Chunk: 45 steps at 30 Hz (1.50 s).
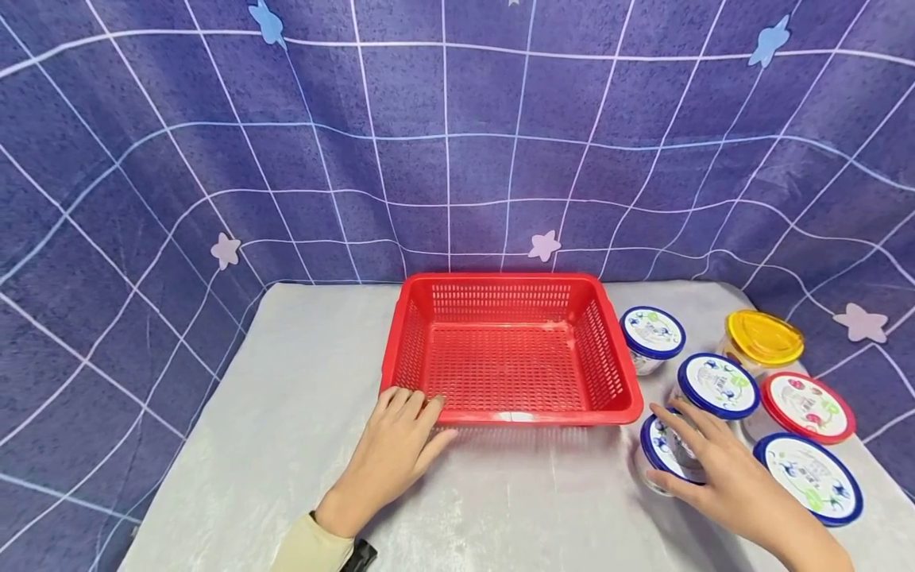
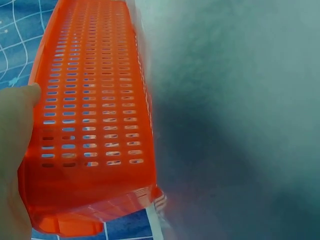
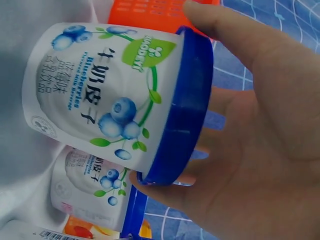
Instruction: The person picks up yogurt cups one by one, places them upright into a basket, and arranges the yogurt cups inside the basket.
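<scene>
A red perforated plastic basket (image 1: 511,417) stands at the middle of the table. My left hand (image 1: 400,441) grips its near left corner, fingers over the rim and thumb outside; the left wrist view shows the basket's slotted wall (image 2: 92,110) close up. My right hand (image 1: 722,469) is spread over a white tub (image 1: 661,449) with a blue lid and partly covers it. In the right wrist view, thumb and fingers span the lid of this upright tub (image 3: 105,95), which has blueberry pictures; the thumb tip lies just beyond the lid's edge.
Around the right hand stand more blue-lidded tubs (image 1: 718,385), one (image 1: 653,332) beside the basket and another (image 1: 809,478) near the right edge. A red-lidded tub (image 1: 808,407) and a yellow-lidded one (image 1: 763,338) stand there too. A purple grid-patterned curtain (image 1: 486,167) surrounds the table.
</scene>
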Motion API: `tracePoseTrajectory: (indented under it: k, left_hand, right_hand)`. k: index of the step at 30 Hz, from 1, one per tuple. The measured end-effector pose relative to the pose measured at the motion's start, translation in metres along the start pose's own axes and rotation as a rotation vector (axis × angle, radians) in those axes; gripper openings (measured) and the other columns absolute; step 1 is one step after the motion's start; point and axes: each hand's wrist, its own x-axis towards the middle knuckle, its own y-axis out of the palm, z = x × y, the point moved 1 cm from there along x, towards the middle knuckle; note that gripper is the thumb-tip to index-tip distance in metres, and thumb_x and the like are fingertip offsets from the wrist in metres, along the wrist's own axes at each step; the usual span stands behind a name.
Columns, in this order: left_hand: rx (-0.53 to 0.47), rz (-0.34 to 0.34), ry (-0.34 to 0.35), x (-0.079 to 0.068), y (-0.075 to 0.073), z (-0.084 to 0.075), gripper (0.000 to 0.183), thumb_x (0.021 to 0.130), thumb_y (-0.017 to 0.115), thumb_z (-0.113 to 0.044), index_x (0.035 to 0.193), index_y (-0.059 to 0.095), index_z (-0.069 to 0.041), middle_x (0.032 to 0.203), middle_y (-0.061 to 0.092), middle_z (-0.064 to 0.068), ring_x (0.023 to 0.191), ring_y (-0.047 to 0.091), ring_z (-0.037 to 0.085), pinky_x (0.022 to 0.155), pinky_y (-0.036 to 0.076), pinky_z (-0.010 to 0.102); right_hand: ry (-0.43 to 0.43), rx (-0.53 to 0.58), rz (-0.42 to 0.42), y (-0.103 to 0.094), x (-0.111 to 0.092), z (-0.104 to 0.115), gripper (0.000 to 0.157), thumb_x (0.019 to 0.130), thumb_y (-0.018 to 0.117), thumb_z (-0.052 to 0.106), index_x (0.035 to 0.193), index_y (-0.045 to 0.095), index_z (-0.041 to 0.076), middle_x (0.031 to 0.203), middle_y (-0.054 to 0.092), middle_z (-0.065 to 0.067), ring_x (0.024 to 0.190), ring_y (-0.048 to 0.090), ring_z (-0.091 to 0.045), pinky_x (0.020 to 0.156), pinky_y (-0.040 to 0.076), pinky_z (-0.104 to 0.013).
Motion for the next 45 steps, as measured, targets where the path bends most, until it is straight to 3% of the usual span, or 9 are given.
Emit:
tracePoseTrajectory:
  k: [5,11,18,25,29,32,36,43,45]
  left_hand:
    - [0.014,-0.006,0.005,0.000,0.002,0.000,0.047,0.098,0.052,-0.051,0.115,0.063,-0.008,0.092,0.058,0.006,0.088,0.056,0.027,0.094,0.039,0.045]
    - [0.000,-0.010,0.015,0.000,0.003,0.000,0.043,0.091,0.065,-0.044,0.116,0.062,-0.008,0.090,0.058,0.004,0.087,0.055,0.026,0.094,0.040,0.045]
    - [0.010,0.004,0.027,0.000,0.003,0.001,0.044,0.086,0.072,-0.036,0.118,0.060,-0.008,0.087,0.055,0.003,0.087,0.053,0.027,0.092,0.041,0.047]
    - [0.043,0.005,0.024,0.003,0.000,0.001,0.037,0.092,0.066,-0.037,0.116,0.061,-0.009,0.087,0.056,0.003,0.088,0.054,0.026,0.093,0.041,0.046]
    - [0.058,0.010,0.019,0.003,0.001,0.001,0.033,0.101,0.051,-0.038,0.115,0.061,-0.009,0.088,0.056,0.004,0.088,0.054,0.027,0.093,0.041,0.046]
    - [0.070,-0.005,0.025,0.002,0.002,0.002,0.038,0.107,0.035,-0.034,0.116,0.061,-0.009,0.090,0.057,0.005,0.089,0.054,0.028,0.093,0.041,0.047]
    - [0.076,-0.026,0.032,0.002,0.003,0.002,0.036,0.105,0.031,-0.024,0.116,0.062,-0.008,0.091,0.058,0.006,0.088,0.054,0.029,0.093,0.042,0.047]
    - [0.069,-0.025,0.033,0.001,0.003,0.001,0.023,0.094,0.049,-0.011,0.114,0.061,-0.009,0.090,0.057,0.005,0.086,0.053,0.028,0.092,0.042,0.047]
    - [0.067,-0.025,0.030,0.001,0.003,0.002,0.023,0.094,0.050,-0.011,0.114,0.061,-0.009,0.091,0.057,0.005,0.086,0.053,0.028,0.092,0.042,0.047]
  right_hand:
    - [0.018,0.038,0.007,-0.002,0.000,-0.001,0.083,0.071,0.087,0.042,0.140,0.055,0.011,0.141,0.047,-0.021,0.125,0.044,-0.049,0.087,0.040,-0.074]
    - [0.122,0.038,0.064,-0.007,0.001,0.001,0.087,0.071,0.083,0.055,0.140,0.055,0.010,0.144,0.047,-0.021,0.127,0.042,-0.050,0.090,0.037,-0.076]
    - [0.065,0.053,-0.075,-0.017,-0.003,0.009,0.082,0.068,0.088,0.046,0.136,0.058,0.011,0.137,0.053,-0.016,0.122,0.045,-0.046,0.090,0.037,-0.073]
    - [0.138,0.059,-0.134,-0.038,-0.006,0.016,0.087,0.069,0.088,0.044,0.144,0.051,0.019,0.139,0.051,-0.015,0.124,0.041,-0.044,0.094,0.032,-0.076]
    - [0.049,0.066,-0.257,-0.052,-0.002,0.021,0.091,0.063,0.093,0.034,0.144,0.053,0.020,0.140,0.052,-0.013,0.133,0.040,-0.025,0.119,0.022,-0.036]
    - [-0.017,0.067,-0.330,-0.062,0.005,0.025,0.094,0.057,0.095,0.027,0.142,0.056,0.020,0.141,0.053,-0.011,0.137,0.035,-0.003,0.109,0.012,-0.009]
    - [-0.015,0.090,-0.352,-0.073,0.013,0.030,0.094,0.057,0.095,0.025,0.142,0.056,0.021,0.144,0.051,-0.009,0.140,0.031,0.000,0.113,0.013,-0.013]
    - [-0.020,0.135,-0.328,-0.075,0.034,0.032,0.092,0.063,0.093,0.024,0.145,0.052,0.024,0.148,0.048,-0.008,0.137,0.039,-0.026,0.118,0.021,-0.038]
    - [-0.044,0.140,-0.327,-0.076,0.044,0.032,0.092,0.063,0.093,0.024,0.145,0.052,0.023,0.147,0.048,-0.008,0.134,0.041,-0.030,0.116,0.024,-0.037]
